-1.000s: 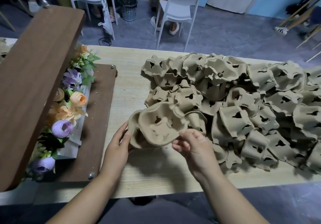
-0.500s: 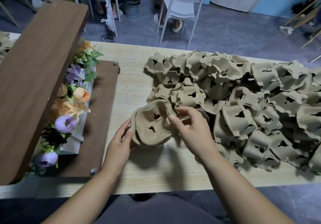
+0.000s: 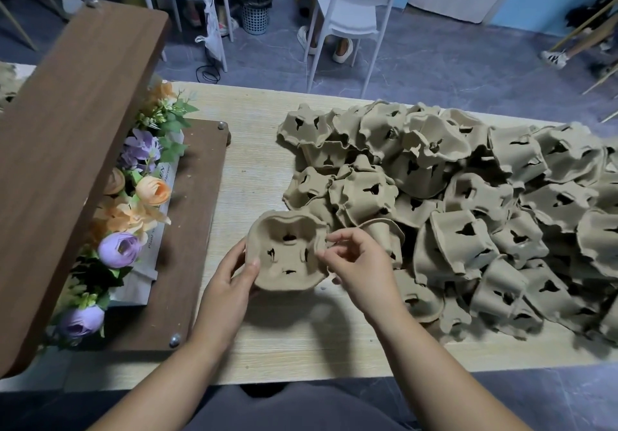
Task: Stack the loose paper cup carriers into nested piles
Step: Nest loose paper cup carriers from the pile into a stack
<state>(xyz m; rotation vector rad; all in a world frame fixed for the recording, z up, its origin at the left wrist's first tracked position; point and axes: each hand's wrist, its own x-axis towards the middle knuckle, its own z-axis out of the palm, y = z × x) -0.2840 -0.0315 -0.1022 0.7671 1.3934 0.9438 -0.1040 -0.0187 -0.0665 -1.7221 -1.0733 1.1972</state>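
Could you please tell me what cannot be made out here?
1. Head view: whether more carriers sit nested under the held carrier; it covers them.
2. Head view: fingers of the left hand, behind that carrier.
3. Head view: whether the right hand pinches the rim; its curled fingers hide the contact.
4. Head view: the end of the heap, cut by the right edge.
5. Head view: print on the white card, too small.

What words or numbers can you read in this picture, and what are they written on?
"Plant": small slanted print on the white paper beside the flowers; the words after it are too blurred to read.
"EN": seemingly the end of a bigger word farther up the same paper; the flowers hide its start.
The held carrier shows no print, only holes.
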